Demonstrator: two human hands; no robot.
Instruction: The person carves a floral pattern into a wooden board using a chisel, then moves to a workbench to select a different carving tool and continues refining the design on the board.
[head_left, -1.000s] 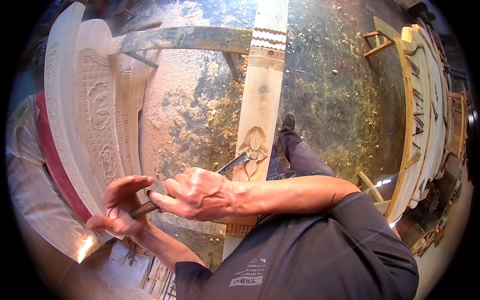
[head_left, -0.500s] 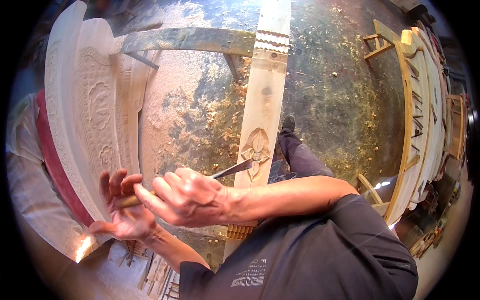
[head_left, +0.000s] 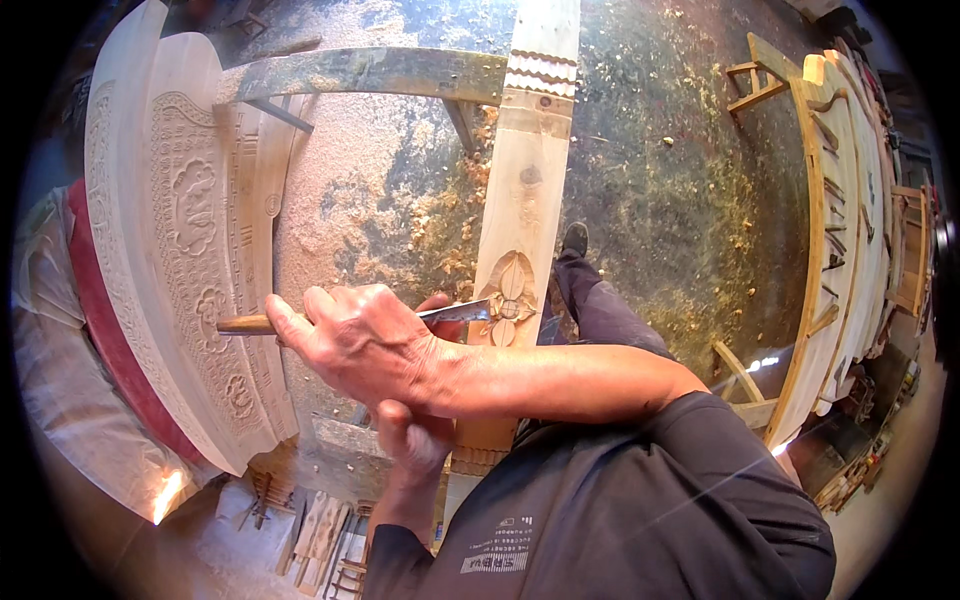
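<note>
A chisel with a wooden handle (head_left: 245,325) and a flat metal blade (head_left: 458,312) lies in my right hand (head_left: 365,340), whose fingers wrap round it. Its blade points right, and the tip is at the left edge of a flower carving (head_left: 512,300) on a long pale wooden board (head_left: 525,190). Beneath my right wrist is my left hand (head_left: 415,440), mostly hidden. Its thumb shows below the wrist and a fingertip shows beside the blade; whether it grips anything is hidden.
Large carved wooden panels (head_left: 195,200) stand at the left beside a red cloth edge (head_left: 120,330). A wooden crossbar (head_left: 370,75) meets the board. Shavings and sawdust (head_left: 335,190) cover part of the floor. At right, a wooden bench (head_left: 805,250) carries dark-shafted tools (head_left: 832,235). More tools (head_left: 320,535) lie at lower left.
My right hand has moved slightly up and turned the chisel, bringing its tip to the carving. My left hand has moved right from beside the handle to under the right wrist.
</note>
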